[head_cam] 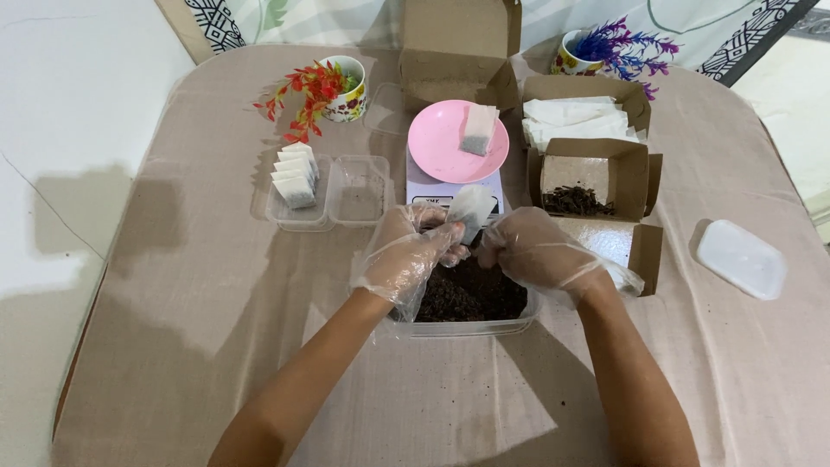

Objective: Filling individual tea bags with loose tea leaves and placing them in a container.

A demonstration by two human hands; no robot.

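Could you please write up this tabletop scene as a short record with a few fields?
Setting: table under a beige cloth
Left hand: in a clear glove, holds a small white bag
Right hand: gloved, beside the bag, over the tub
Tub: clear plastic, holds dark loose bits
Pink plate: on a scale, one filled bag on it
Clear tray: row of filled bags, left
Brown boxes: right, one with white empty bags
White lid: far right

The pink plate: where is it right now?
In the head view, the pink plate sits on the scale at table centre, beyond both gloved hands, holding one filled sachet.
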